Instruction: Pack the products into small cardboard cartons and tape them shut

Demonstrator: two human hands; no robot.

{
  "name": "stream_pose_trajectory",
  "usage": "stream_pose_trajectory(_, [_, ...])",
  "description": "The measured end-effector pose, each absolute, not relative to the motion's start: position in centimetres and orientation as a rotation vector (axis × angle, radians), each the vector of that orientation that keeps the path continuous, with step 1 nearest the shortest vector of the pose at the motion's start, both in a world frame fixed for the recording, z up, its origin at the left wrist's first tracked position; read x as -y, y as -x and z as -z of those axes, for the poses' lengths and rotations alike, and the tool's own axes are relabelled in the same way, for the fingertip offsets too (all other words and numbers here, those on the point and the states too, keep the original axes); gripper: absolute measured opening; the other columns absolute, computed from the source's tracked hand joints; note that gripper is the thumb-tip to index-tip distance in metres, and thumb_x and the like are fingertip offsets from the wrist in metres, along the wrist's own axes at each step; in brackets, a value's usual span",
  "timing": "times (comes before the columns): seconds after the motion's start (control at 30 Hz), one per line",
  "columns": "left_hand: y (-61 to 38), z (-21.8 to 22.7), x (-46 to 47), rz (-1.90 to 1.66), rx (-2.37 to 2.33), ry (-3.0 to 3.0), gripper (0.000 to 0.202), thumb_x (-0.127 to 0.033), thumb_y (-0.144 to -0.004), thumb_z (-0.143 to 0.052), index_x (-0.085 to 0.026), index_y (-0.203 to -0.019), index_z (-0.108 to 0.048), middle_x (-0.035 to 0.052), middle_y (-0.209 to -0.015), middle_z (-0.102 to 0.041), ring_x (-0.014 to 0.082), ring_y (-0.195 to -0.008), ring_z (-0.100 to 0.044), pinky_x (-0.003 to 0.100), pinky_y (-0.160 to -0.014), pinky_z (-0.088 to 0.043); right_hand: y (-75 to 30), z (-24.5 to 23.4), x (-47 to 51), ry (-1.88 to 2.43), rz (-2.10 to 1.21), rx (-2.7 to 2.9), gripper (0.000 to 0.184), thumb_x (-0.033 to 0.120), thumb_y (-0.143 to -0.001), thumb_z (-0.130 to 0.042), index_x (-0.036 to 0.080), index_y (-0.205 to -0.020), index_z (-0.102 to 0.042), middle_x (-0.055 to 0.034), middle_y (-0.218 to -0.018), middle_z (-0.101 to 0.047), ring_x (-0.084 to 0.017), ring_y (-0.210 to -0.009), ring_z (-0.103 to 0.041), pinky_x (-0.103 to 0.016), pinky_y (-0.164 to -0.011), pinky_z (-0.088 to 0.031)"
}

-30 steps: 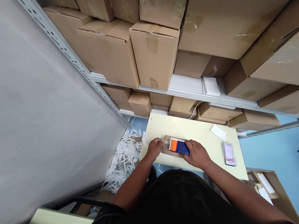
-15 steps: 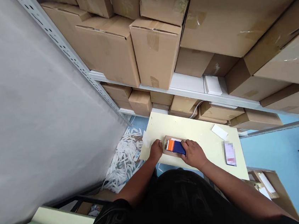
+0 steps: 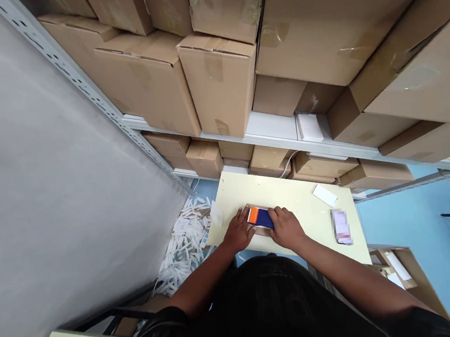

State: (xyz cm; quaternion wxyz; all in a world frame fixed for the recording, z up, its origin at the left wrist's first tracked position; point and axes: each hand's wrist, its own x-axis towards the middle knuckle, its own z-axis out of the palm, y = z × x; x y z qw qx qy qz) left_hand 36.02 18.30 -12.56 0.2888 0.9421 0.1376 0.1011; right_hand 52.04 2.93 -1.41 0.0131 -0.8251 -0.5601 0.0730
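On the pale yellow table (image 3: 292, 193) lies a small brown cardboard box (image 3: 261, 231). A flat blue-and-orange thing (image 3: 264, 218) rests on top of it; its exact kind I cannot make out. My left hand (image 3: 238, 232) is around the box's left end, thumb at the near side and fingers at the far side. At the right end, my right hand (image 3: 288, 228) has its fingers and thumb closed on the blue part, and it hides that end of the box.
A phone (image 3: 341, 227) and a white box (image 3: 325, 195) lie at the table's right. White strips (image 3: 181, 248) are heaped on the floor by the wall. Shelves of cardboard boxes (image 3: 220, 83) rise behind. An open carton (image 3: 408, 272) stands at the lower right.
My left hand has gone from a closed grip beside the box to spread around its left end. The blue-and-orange thing now lies flatter on the box. The camera view has shifted slightly.
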Motion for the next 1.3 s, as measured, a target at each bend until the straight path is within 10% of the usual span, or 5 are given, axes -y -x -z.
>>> stream_pose_trajectory(0.7, [-36.6, 11.7, -17.7, -0.14, -0.529, -2.701, 0.063, -0.04, -0.103, -0.039, -0.025, -0.163, -0.029, 0.0066, -0.168, -0.027, 0.0363, -0.147, -0.038, 0.05, -0.11, -0.039, -64.7, -1.9, 15.5, 2.55, -0.254, 1.918, 0.072, 0.026, -0.086, -0.054, 0.016, -0.156, -0.041, -0.014, -0.112, -0.059, -0.029, -0.1, -0.057, -0.041, -0.092, -0.047])
stream_pose_trajectory(1.3, [-37.0, 12.6, -18.1, -0.244, -0.38, -2.613, 0.063, -0.038, -0.105, -0.037, -0.02, -0.164, -0.021, 0.0117, -0.17, -0.02, 0.0275, -0.153, -0.031, 0.046, -0.119, -0.04, -64.7, 8.5, 9.9, 2.66, -0.906, 1.56, 0.072, 0.04, -0.085, -0.061, 0.023, -0.154, -0.047, -0.0157, -0.121, -0.065, -0.032, -0.104, -0.062, -0.038, -0.089, -0.044])
